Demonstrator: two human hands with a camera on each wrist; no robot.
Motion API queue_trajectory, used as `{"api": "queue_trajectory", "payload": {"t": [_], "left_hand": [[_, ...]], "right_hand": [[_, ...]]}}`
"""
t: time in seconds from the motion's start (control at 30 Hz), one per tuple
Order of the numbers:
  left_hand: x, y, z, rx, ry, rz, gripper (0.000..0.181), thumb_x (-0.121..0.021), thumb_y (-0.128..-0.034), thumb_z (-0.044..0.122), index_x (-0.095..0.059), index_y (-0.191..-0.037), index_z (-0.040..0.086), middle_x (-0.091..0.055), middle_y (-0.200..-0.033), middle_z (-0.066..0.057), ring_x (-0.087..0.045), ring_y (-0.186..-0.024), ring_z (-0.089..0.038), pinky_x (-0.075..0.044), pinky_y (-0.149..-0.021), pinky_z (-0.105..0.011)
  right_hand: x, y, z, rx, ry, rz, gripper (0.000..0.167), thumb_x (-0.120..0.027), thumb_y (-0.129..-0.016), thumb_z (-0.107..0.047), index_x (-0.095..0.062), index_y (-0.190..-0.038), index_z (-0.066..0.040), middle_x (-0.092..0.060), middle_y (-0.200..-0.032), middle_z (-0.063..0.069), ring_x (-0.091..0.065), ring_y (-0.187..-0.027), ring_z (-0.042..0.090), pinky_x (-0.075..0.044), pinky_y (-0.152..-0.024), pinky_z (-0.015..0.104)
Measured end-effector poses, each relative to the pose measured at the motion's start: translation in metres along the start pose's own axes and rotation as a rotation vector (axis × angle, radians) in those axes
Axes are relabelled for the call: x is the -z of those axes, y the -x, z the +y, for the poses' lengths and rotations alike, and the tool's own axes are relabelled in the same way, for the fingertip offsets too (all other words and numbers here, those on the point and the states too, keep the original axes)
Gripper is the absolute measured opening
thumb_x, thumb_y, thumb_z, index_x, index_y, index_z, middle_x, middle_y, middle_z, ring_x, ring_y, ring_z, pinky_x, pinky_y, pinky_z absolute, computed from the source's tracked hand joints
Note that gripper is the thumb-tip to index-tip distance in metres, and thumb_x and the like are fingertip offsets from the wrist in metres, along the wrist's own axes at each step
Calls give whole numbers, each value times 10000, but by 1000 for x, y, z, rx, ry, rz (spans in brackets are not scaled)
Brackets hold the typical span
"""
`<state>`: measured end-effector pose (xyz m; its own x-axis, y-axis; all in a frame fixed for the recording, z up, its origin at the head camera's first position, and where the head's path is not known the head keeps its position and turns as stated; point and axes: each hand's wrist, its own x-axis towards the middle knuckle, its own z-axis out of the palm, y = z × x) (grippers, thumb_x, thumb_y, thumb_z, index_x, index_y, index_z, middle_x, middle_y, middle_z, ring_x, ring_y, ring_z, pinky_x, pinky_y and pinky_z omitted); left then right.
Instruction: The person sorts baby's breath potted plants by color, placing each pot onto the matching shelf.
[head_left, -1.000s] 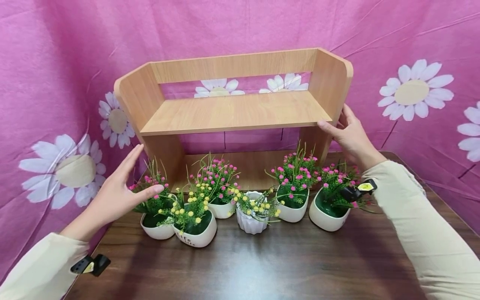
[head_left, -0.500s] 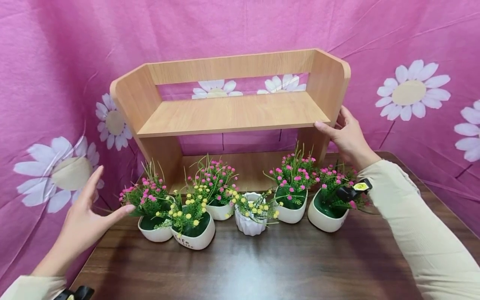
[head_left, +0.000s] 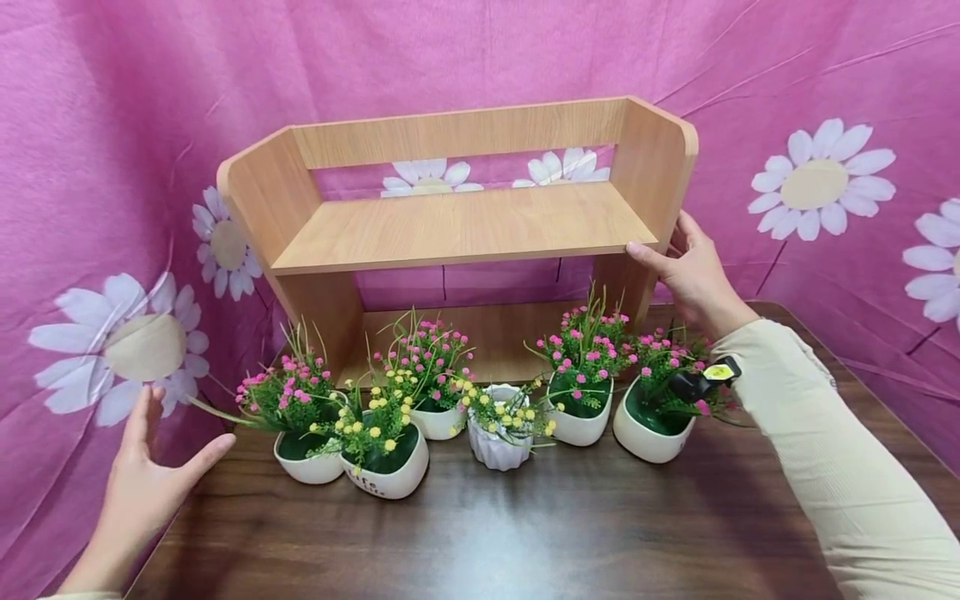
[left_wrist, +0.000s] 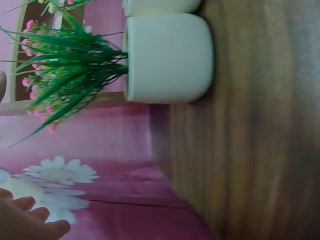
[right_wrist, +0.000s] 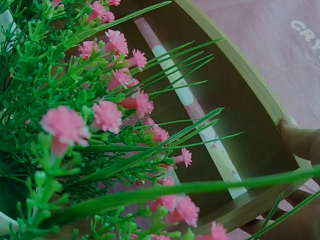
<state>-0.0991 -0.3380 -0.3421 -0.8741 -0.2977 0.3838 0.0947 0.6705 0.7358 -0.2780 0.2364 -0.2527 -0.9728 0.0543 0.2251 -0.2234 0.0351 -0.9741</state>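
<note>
A two-tier wooden shelf stands at the back of the table. My right hand grips its right side, thumb at the front edge of the upper board and fingers behind the side panel. The right wrist view shows the thumb against the wood, with the other fingers partly hidden. My left hand is held in the air at the table's left edge, fingers spread and holding nothing. Nearest to it is a white pot with pink flowers. In the left wrist view its fingers show at the lower left.
Several potted artificial plants line the front of the shelf. Among them are a yellow-flowered pot with lettering, a fluted white pot and a pink-flowered pot below my right wrist. A pink daisy-print cloth hangs behind the brown table.
My left hand has drawn away from the shelf's left side, down and to the left. The right hand keeps its hold on the shelf. The view has shifted slightly.
</note>
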Motion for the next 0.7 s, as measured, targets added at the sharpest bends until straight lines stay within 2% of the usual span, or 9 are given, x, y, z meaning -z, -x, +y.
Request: {"api": "queue_trajectory", "payload": {"t": [0.03,0.13,0.17,0.3,0.43,0.47,0.57,0.67,0.7], "left_hand": [[-3,1,-4,6,2,-7,1029,-760,-805,116,-57,-1549,219,-140,-1595,-94,-146,-1378,24,-96,-1021,18],[-12,8,-12,29,5,-39,1028,-758,-810,131,-48,-1552,187,-154,-1587,-132,-145,-1390,-28,-87,-1114,-96],[-17,10,-14,40,18,-54,1030,-757,-813,128,-41,-1551,182,-146,-1587,-143,-137,-1401,-50,-86,-1117,-99],[-33,16,-18,99,39,-128,1054,-761,-815,172,-4,-1549,156,-113,-1573,-220,-105,-1442,-300,-79,-1192,-388],[-48,20,-18,177,8,-223,1095,-768,-804,257,28,-1540,100,-68,-1541,-311,-103,-1378,-532,-120,-1103,-657],[-51,20,-18,195,0,-242,1104,-770,-801,272,31,-1537,87,-61,-1538,-319,-104,-1367,-552,-136,-1083,-682],[-63,21,-18,220,32,-287,1099,-774,-803,245,25,-1527,32,-88,-1535,-320,-157,-1362,-539,-187,-1076,-661],[-73,23,-18,195,58,-313,1053,-771,-806,205,-25,-1510,-37,-169,-1508,-345,-231,-1348,-521,-245,-1074,-612],[-75,24,-18,180,55,-315,1025,-770,-809,206,-63,-1506,-49,-222,-1493,-344,-286,-1336,-498,-302,-1086,-530]], "right_hand": [[0,0,0,1,5,2,799,-729,-849,-138,-286,-1502,-265,-285,-1551,104,-320,-1371,306,-277,-1134,496],[0,0,1,3,4,6,800,-728,-850,-140,-283,-1503,-262,-281,-1553,103,-315,-1374,305,-270,-1138,494],[0,0,1,4,-1,7,798,-729,-849,-139,-285,-1502,-260,-281,-1552,105,-316,-1372,304,-270,-1139,490],[0,0,3,6,-14,8,785,-731,-847,-134,-303,-1493,-255,-292,-1546,111,-329,-1362,302,-286,-1132,485],[-1,0,3,12,-26,0,776,-726,-850,-128,-307,-1492,-250,-294,-1544,110,-333,-1357,302,-290,-1130,478],[-1,0,3,13,-31,-2,777,-726,-850,-126,-305,-1492,-248,-290,-1546,109,-329,-1361,302,-286,-1133,477],[-1,0,3,12,-34,1,783,-725,-851,-122,-298,-1496,-245,-278,-1551,109,-317,-1367,305,-275,-1139,476],[-1,0,3,12,-26,6,787,-725,-851,-126,-293,-1497,-246,-271,-1554,108,-310,-1372,306,-270,-1142,478],[-1,0,2,12,-21,8,787,-725,-851,-129,-293,-1497,-247,-272,-1554,106,-310,-1373,308,-270,-1141,481]]}}
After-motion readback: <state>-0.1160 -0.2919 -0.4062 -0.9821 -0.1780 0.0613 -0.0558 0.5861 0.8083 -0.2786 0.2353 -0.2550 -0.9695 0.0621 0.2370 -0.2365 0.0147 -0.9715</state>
